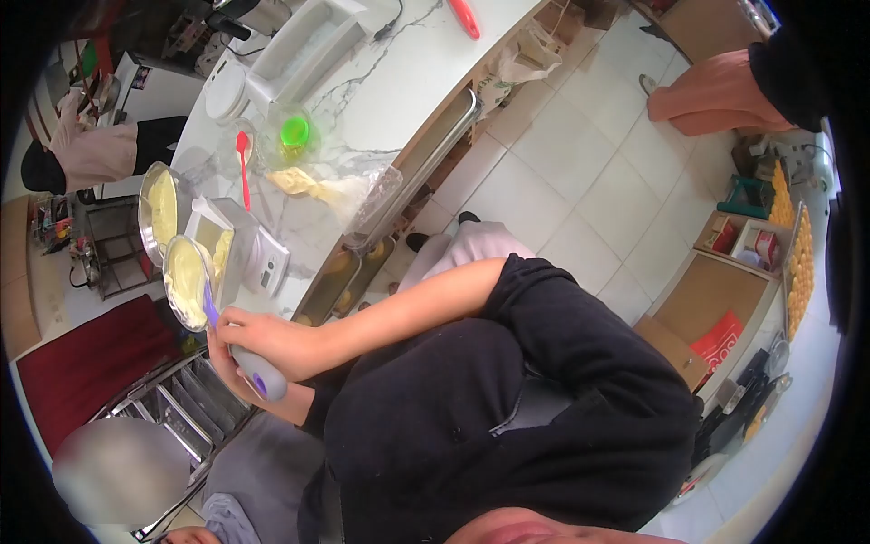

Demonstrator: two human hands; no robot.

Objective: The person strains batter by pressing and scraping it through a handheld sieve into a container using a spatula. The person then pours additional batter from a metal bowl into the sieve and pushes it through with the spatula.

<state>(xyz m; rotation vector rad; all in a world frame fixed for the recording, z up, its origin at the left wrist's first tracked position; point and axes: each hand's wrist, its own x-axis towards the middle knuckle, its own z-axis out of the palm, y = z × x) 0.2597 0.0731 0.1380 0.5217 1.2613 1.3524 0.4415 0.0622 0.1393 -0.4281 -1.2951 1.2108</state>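
Observation:
My right hand [258, 337] is closed on a purple spatula [210, 304], whose blade touches the rim of a round bowl [186, 279] of pale yellow cream. Just below, my left hand [228, 370] wraps around a thick grey handle [260, 374] with a purple end; its link to the bowl is hidden by my hands. Behind the bowl, a rectangular container [237, 238] with pale cream inside stands on a white scale [270, 261]. A larger metal bowl [161, 210] of yellow mixture is beside it.
The marble counter [362, 109] holds a red spatula [244, 168], a green-topped container [294, 133], a filled piping bag [317, 186] and a grey tray [304, 50]. One person in grey [258, 462] is at lower left; others are at upper left and upper right. Shelves line the right side.

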